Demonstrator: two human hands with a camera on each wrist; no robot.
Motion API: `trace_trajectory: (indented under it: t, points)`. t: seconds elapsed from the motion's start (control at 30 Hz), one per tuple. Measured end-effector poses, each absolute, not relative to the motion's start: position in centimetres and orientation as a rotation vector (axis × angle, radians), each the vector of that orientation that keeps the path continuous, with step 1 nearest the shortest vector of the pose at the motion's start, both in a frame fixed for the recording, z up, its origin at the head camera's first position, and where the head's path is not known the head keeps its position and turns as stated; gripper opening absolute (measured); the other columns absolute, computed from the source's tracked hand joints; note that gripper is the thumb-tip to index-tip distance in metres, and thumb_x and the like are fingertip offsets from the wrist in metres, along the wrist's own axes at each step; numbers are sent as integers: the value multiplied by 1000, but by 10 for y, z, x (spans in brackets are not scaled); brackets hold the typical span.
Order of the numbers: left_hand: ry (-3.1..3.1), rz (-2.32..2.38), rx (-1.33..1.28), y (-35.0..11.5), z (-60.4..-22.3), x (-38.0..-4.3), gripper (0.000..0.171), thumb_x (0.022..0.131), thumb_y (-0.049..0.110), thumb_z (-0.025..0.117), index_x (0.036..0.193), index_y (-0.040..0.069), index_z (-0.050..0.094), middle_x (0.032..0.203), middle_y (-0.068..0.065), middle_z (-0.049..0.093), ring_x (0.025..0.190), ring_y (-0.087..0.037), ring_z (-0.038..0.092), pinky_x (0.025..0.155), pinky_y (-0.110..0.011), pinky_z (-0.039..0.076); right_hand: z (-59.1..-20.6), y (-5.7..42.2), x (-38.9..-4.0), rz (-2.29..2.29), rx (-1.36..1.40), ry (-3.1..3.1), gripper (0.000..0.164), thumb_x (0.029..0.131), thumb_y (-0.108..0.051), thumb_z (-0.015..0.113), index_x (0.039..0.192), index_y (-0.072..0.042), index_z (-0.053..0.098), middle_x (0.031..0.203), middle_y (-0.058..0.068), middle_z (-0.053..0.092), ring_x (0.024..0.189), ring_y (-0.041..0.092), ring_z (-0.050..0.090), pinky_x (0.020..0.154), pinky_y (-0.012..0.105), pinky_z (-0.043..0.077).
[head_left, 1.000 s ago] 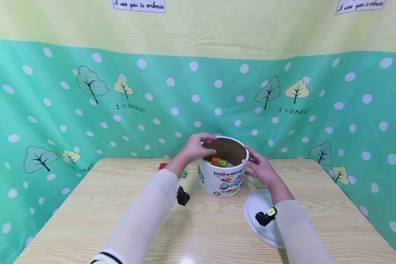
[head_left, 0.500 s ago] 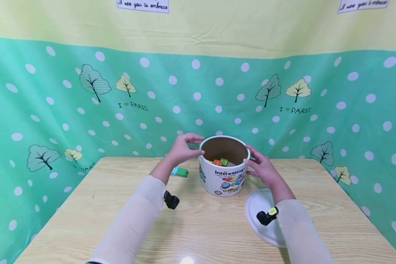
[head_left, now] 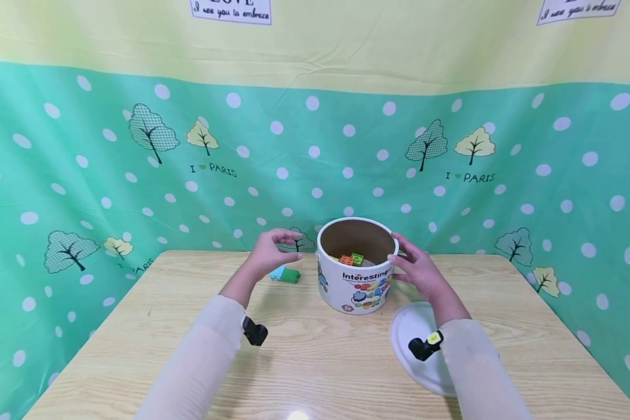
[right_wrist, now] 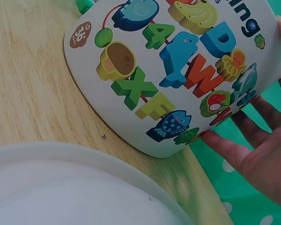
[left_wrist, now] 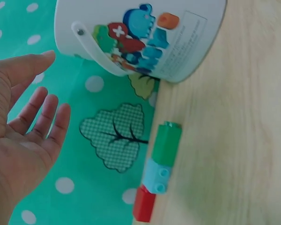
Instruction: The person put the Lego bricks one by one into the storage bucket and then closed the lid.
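A white bucket (head_left: 354,286) with colourful printed toys stands upright on the table, its top uncovered. Inside lie an orange block (head_left: 346,260) and a green block (head_left: 357,259). My right hand (head_left: 416,265) holds the bucket's right side, thumb at the rim and fingers against the outer wall. Left of the bucket and apart from it, my left hand (head_left: 273,252) hangs in the air with nothing in it, thumb and fingers spread. Below that hand, a row of green, light blue and red blocks (left_wrist: 166,145) lies on the table; the head view does not show the red one.
A round white lid (head_left: 417,356) lies on the table (head_left: 320,356) in front of the bucket, partly under my right forearm. Behind the table hangs a green and yellow curtain (head_left: 315,146). The bucket's white handle (left_wrist: 96,54) hangs down on its left side.
My left hand has moved left, from over the bucket's rim to beside it, bringing the green and light blue blocks into fuller view. My right hand has stayed on the bucket.
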State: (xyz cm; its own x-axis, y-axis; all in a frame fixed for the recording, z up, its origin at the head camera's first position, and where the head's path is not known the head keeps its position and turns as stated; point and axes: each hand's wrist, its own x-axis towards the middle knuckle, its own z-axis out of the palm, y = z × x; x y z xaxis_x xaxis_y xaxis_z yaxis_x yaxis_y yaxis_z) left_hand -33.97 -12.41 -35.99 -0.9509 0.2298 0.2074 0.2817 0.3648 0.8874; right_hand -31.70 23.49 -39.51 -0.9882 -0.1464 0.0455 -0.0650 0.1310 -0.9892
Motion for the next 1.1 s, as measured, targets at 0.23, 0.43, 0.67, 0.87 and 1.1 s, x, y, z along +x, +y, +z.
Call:
trace_trajectory:
  t: [0.23,0.43,0.67,0.87,1.1]
  points:
    - [-2574,-1710,-423,-137,-376,-341,45,80,13,81,122,13,67,130,-15,55,120,-35,54,91,-43,52,-395,235,-317,-2024,-216,2315,80,90,-40,69,155,-32,24,161,9,18,142,39,26,97,56,45]
    - [-2563,-1736,-344,-153,-391,-342,46,81,13,80,125,16,66,127,-15,57,120,-38,53,90,-44,53,-395,236,-317,-2026,-218,2314,80,90,-39,69,156,-32,24,161,9,18,142,40,26,97,56,45]
    - [-2583,-1743,-279,-172,-407,-342,55,79,16,82,131,14,62,126,-13,57,121,-38,51,92,-43,51,-397,236,-319,-2031,-223,2304,79,91,-38,69,156,-32,24,161,9,19,141,40,28,97,55,45]
    - [-2637,-1673,-255,-187,-421,-346,54,78,16,83,128,14,64,129,-14,57,119,-36,52,93,-44,50,-397,234,-319,-2030,-235,2302,80,90,-39,69,156,-31,24,161,9,19,141,40,28,96,55,46]
    - [-2705,-1574,-231,-200,-433,-356,56,78,13,83,130,10,63,130,-13,58,121,-33,50,98,-47,45,-397,236,-318,-2023,-243,2305,78,92,-37,67,156,-31,23,161,10,18,141,40,27,96,54,46]
